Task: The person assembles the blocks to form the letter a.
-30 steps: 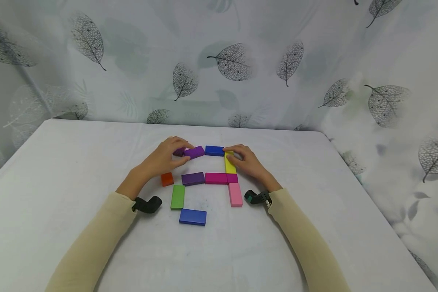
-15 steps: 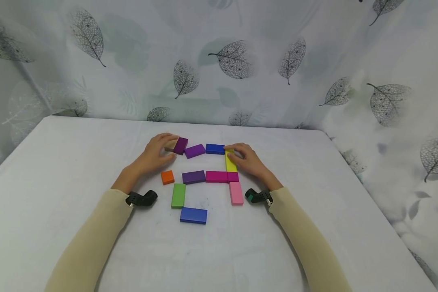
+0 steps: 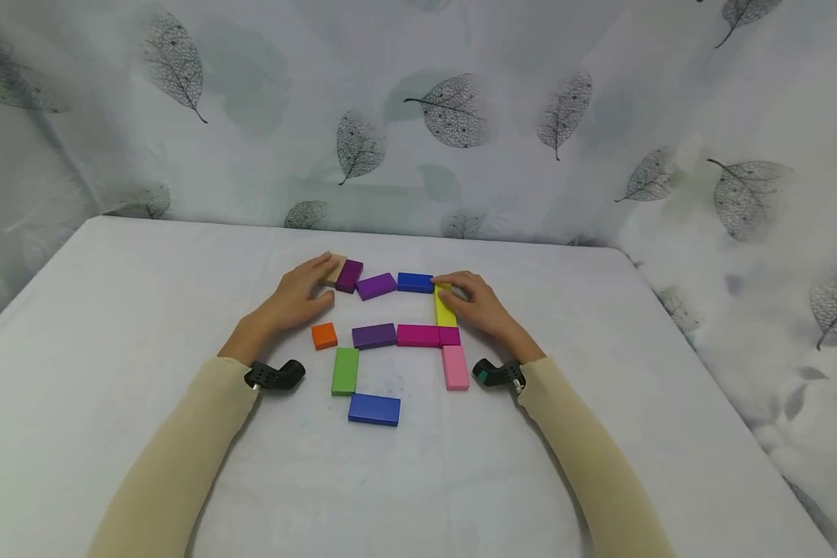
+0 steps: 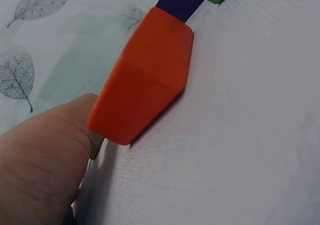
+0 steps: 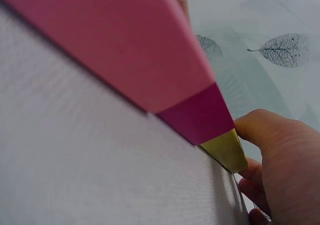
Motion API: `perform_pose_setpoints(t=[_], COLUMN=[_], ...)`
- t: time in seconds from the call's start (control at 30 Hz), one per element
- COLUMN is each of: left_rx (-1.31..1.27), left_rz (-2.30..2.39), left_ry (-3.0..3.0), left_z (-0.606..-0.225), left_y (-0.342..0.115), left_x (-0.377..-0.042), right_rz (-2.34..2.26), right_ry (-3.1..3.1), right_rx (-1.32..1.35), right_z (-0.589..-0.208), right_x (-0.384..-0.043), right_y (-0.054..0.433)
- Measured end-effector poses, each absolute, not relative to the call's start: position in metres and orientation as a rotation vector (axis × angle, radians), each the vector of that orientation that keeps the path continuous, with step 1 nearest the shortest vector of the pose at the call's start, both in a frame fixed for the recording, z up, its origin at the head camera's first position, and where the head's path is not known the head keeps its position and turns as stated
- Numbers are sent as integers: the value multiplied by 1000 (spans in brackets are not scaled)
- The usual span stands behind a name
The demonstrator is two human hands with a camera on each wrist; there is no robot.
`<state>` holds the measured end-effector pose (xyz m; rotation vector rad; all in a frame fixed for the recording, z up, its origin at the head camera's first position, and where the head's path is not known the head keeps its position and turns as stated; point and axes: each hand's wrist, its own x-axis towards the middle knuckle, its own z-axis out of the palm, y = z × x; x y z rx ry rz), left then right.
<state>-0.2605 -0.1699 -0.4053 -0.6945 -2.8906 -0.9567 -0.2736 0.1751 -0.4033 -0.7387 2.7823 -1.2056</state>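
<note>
At the far left of the layout, my left hand (image 3: 293,297) lies with its fingertips on a tan wooden block (image 3: 335,270), its thumb a little apart from it. Against the tan block sits a dark purple block (image 3: 349,276), then a tilted violet block (image 3: 377,287) and a blue block (image 3: 415,283). My right hand (image 3: 481,307) pinches a yellow block (image 3: 446,310) between thumb and fingers, also seen at the hand in the right wrist view. One fingertip is right at the blue block's corner.
Nearer me lie an orange block (image 3: 324,336), a purple block (image 3: 374,335), magenta blocks (image 3: 418,335), a pink block (image 3: 456,367), a green block (image 3: 345,371) and another blue block (image 3: 374,410). A leaf-patterned curtain (image 3: 265,139) hangs behind the white table (image 3: 565,294).
My left hand has let go of the violet block and moved left to the tan block, which now shows beside the dark purple one. The right hand stays at the yellow block.
</note>
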Motion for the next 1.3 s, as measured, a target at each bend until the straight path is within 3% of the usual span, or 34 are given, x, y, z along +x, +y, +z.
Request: perform_pose_setpoints(t=[0.43,1.3], left_rx=[-572,-609], left_rz=[-791,-1133], left_ry=[-2897,-2811], left_z=[-399,-404], left_y=[-154,-173], left_x=[-259,-279], right_rz=[-1204,-1199], right_ry=[2789,2780], right_rx=[-710,-730], right_z=[-401,-404], right_x=[-269,-274], right_y=[185,177])
